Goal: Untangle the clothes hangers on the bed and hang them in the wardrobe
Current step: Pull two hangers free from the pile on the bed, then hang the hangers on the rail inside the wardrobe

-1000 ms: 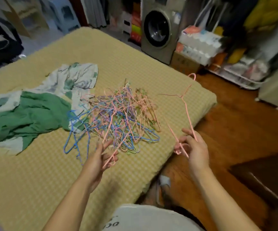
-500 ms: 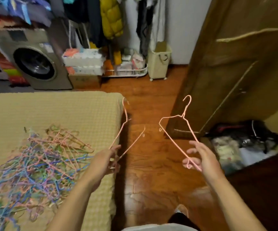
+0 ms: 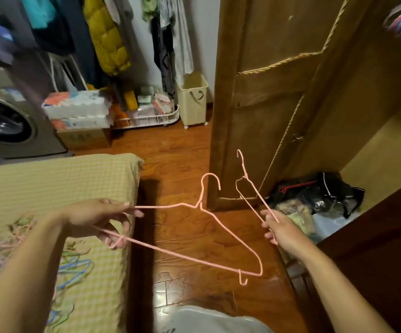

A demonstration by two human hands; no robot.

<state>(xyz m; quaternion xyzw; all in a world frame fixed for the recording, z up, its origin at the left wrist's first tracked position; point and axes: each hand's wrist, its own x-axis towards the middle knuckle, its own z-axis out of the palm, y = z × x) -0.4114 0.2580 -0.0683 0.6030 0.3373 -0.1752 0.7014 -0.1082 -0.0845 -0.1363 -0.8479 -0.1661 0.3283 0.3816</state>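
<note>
Snagging is the main risk here. Each hand carries one pink wire hanger, and the two hangers are near each other in the air above the floor. The hook of the left hanger points up just beside the shoulder of the right hanger. If the hands come closer while the person turns to the wardrobe, I think the hook can catch the other wire and the two can tangle again.

A second risk is the small lower hook at the far end of the left hanger. It hangs low and could catch on the wardrobe door edge or on the dark bags at the bottom of the wardrobe.

A third risk is the grip itself. Thin wire is held only at one end, so the long free part can swing or slip when the arm is lifted.

The left hand has the fingers curled around one end of its hanger; the upper wire passes between the fingertips and the lower bar goes under the hand. The hand is over the corner of the bed.

The right hand is closed around the lower arm of its hanger, with the hook standing up in front of the door.

The pile of tangled hangers lies on the bed at the lower left. Some hangers already hang in the wardrobe at the top right, blurred
</note>
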